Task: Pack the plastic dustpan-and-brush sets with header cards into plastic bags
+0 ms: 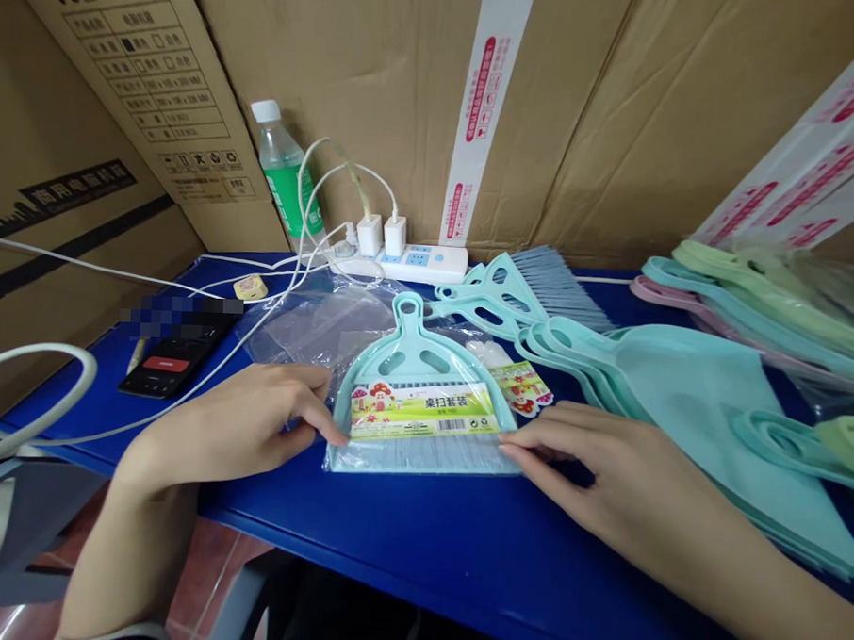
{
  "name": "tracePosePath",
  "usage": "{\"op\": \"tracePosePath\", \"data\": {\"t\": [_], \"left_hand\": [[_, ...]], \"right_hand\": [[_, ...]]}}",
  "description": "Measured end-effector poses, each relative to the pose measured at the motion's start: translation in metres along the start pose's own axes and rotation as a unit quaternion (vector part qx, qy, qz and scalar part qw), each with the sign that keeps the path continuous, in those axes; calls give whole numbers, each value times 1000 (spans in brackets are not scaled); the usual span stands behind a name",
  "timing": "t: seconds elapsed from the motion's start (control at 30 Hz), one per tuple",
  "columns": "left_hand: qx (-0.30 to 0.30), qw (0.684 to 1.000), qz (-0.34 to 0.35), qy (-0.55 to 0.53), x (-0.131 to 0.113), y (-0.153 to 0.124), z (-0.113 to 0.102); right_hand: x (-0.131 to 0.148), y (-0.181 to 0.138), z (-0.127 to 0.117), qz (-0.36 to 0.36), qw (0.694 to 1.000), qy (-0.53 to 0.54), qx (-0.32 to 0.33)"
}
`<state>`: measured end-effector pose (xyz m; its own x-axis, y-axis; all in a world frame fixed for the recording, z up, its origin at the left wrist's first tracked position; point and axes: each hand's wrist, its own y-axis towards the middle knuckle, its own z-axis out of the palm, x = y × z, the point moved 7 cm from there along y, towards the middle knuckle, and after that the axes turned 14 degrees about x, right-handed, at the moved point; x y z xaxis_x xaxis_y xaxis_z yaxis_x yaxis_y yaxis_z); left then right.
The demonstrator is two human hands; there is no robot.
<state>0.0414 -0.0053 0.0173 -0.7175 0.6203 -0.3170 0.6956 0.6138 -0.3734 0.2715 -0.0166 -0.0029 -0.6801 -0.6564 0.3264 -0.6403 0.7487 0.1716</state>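
A light-blue dustpan and brush set lies flat in a clear plastic bag on the blue table, handle end away from me. Across its middle is a green and white label card with printed mushrooms. My left hand has curled fingers, its index finger against the bag's left edge; its thumb is hidden. At the right edge, my right hand pinches the bag between thumb and fingers. Behind that hand peeks a second mushroom-printed card.
Stacked blue dustpans and loose brushes lie right and behind. Bagged sets are at the far right. A power strip with white cables, a bottle and a phone stand or lie left. Cardboard boxes wall the back.
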Motion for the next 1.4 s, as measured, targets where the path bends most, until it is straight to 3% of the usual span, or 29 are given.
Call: {"op": "tracePosePath", "data": {"t": [0.3,0.57,0.77,0.9,1.03,1.2,1.4], "left_hand": [[-18,999,49,-9,-12,4,-6],[-71,995,69,-28,-17,5,-11],[10,990,134,-32,-30,13,3],[47,988,144,-4,-34,16,13],[55,989,134,0,-33,15,16],[41,993,109,-24,-30,18,17],[22,992,127,-16,-34,22,15]], "right_hand": [[2,3,-2,18,995,94,14],[0,4,2,18,997,81,3],[0,3,4,5,997,78,14],[8,2,1,-56,998,22,-11],[15,2,4,-108,994,11,-4],[17,1,7,-115,993,9,-2],[19,1,8,-119,993,-13,7]]}}
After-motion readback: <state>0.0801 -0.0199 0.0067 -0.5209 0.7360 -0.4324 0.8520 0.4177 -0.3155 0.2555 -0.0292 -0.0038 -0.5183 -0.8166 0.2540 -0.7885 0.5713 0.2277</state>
